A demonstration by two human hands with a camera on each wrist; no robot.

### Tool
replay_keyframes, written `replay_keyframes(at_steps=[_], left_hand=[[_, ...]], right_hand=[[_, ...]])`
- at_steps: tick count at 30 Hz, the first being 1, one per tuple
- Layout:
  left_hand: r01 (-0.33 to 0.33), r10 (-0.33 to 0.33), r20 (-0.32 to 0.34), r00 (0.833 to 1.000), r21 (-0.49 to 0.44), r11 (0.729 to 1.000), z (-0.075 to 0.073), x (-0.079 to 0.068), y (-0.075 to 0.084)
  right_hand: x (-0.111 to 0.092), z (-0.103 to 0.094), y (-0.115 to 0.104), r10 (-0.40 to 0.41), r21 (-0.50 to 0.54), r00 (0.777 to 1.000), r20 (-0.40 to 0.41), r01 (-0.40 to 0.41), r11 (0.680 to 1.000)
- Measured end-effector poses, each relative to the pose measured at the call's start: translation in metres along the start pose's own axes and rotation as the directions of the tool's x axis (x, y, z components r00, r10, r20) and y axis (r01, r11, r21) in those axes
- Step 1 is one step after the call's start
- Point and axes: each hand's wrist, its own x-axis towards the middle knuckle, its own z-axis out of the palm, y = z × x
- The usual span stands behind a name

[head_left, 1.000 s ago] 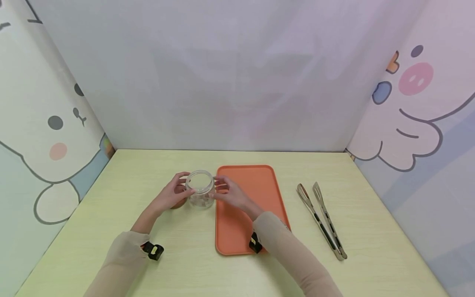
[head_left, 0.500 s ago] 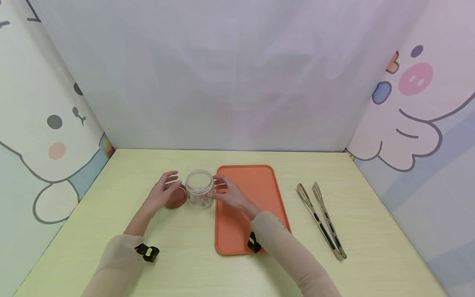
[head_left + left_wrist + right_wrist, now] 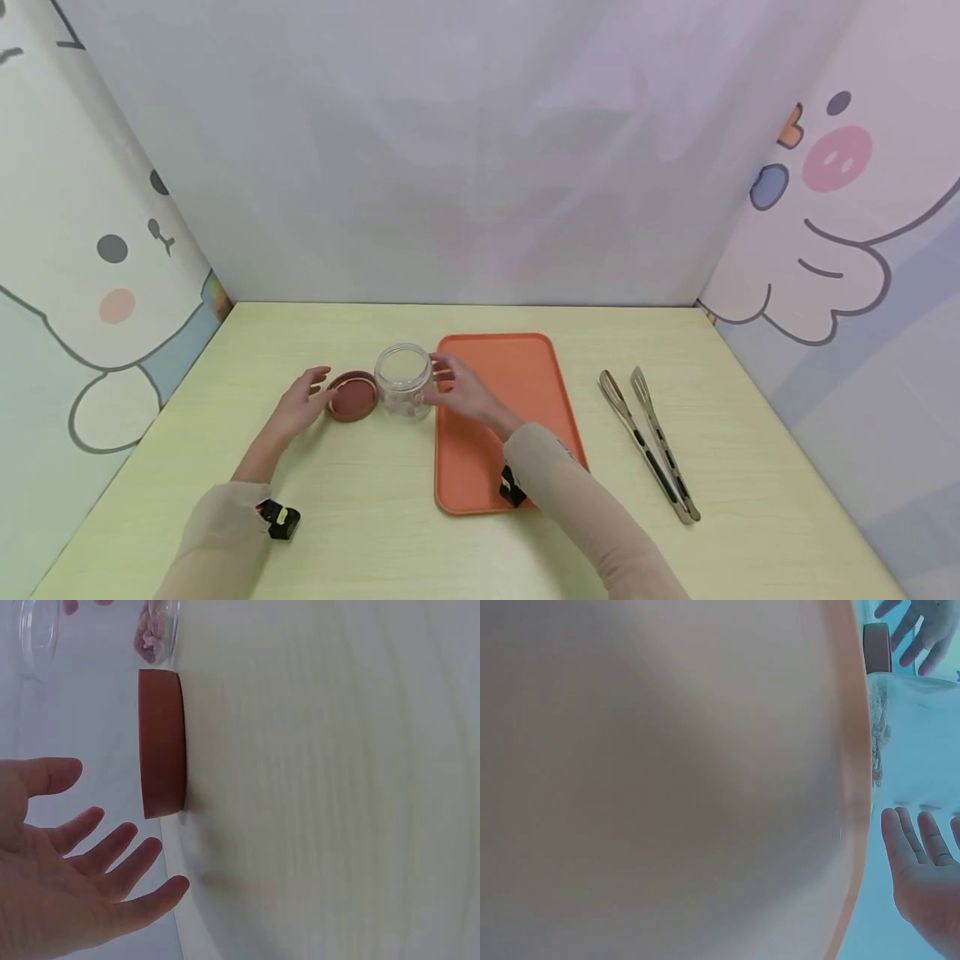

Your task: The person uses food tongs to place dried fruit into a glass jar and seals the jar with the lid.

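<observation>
In the head view a clear, lidless jar stands upright at the left edge of the orange tray. Some small pinkish-brown pieces lie at its bottom in the left wrist view. Next to it on the left is a reddish-brown round lid, lying hollow side up on the table. My left hand hovers at the lid's left side with spread fingers, holding nothing. My right hand is at the jar's right side, its extended fingertips at or very near the glass; contact is hard to tell.
Beneath my right forearm lies the orange tray, its front part covered by the sleeve. Metal tongs with black grips rest on the table to the right. A pale curtain wall rises behind the table.
My left hand has drawn back to the left from the jar and past the lid, bringing the lid into full view. My right hand has stayed beside the jar, which has hardly moved.
</observation>
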Motion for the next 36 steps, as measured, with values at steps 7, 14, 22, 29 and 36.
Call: replay_keyframes(at_steps=[7, 14, 22, 29, 36], left_hand=[[0.005, -0.009, 0.051, 0.999, 0.062, 0.998, -0.002, -0.002, -0.011], [-0.087, 0.077, 0.055, 0.995, 0.196, 0.977, -0.001, -0.003, -0.02], [-0.075, 0.051, 0.083, 0.995, 0.318, 0.945, 0.004, 0.001, -0.021], [-0.019, -0.011, 0.066, 0.998, 0.424, 0.905, 0.011, 0.003, -0.016], [0.04, -0.06, 0.03, 0.998, 0.453, 0.89, 0.017, 0.006, -0.011]], right_hand=[[0.003, 0.004, -0.003, 0.008, 0.018, 1.0, 0.025, -0.008, 1.0], [0.008, 0.009, -0.001, -0.046, 0.03, 0.998, 0.049, 0.044, 0.999], [0.011, 0.015, -0.002, -0.074, 0.06, 0.996, 0.045, 0.071, 0.996], [0.013, 0.02, 0.0, -0.079, 0.075, 0.996, 0.033, 0.077, 0.994], [0.015, 0.026, 0.001, -0.089, 0.039, 0.996, 0.0, 0.089, 0.995]])
